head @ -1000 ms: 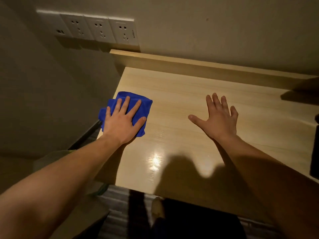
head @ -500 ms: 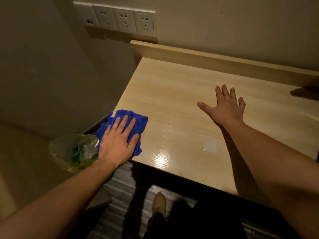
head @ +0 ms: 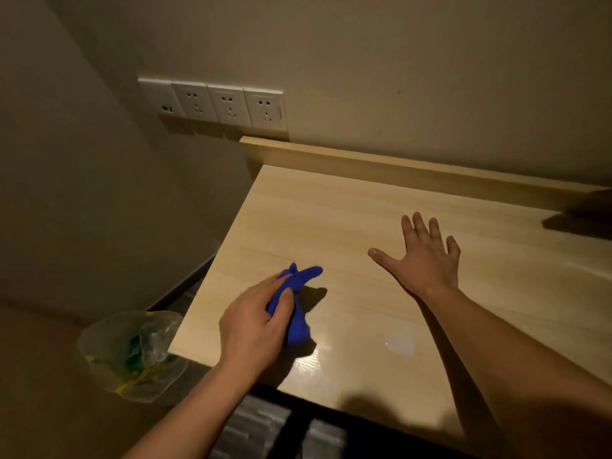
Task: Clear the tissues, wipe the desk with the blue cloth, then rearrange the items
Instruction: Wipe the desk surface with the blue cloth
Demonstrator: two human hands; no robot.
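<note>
Two bare forearms are seen reaching in from the near edge over a pale wooden desk [head: 331, 220] in dim, warm light. On the floor at the near left, just beside the desk's corner, a bin lined with a clear plastic bag [head: 132, 352] is seen, with green and yellow scraps inside. Above the near left part of the desk, the blue cloth [head: 299, 323] is bunched up and gripped in the left hand [head: 255, 323], fingers and thumb curled around it; one end of the cloth sticks out past the fingertips, and its shadow is cast on the wood. A glossy patch of reflected light is seen just to its right. Farther back and to the right, the right hand [head: 424, 260] is laid flat on the desk, palm down, fingers straight and spread, holding nothing. A raised wooden ledge [head: 397, 170] runs along the far edge. On the wall beyond, at the far left, a row of white sockets [head: 228, 106] is mounted.
</note>
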